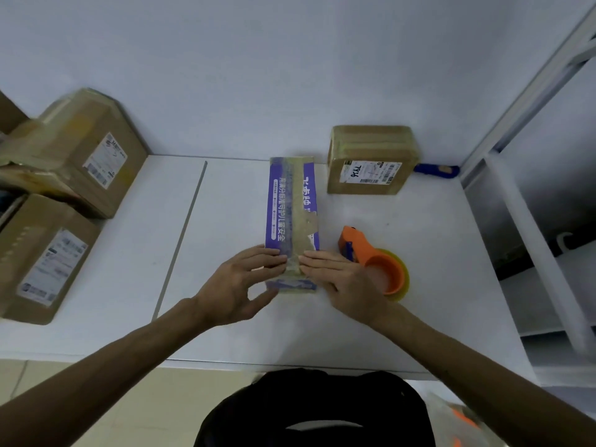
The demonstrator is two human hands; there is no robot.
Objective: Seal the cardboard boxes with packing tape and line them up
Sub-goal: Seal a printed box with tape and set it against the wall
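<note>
Left hand (237,280) and right hand (340,277) lie flat on purple box (290,204) (corners covered).

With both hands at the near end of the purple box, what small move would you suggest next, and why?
Probably smooth the tape strip down over the near edge of the purple box. The left hand and right hand lie flat there, the tape dispenser lies unheld beside the right hand, and the strip already runs the box's length.
</note>
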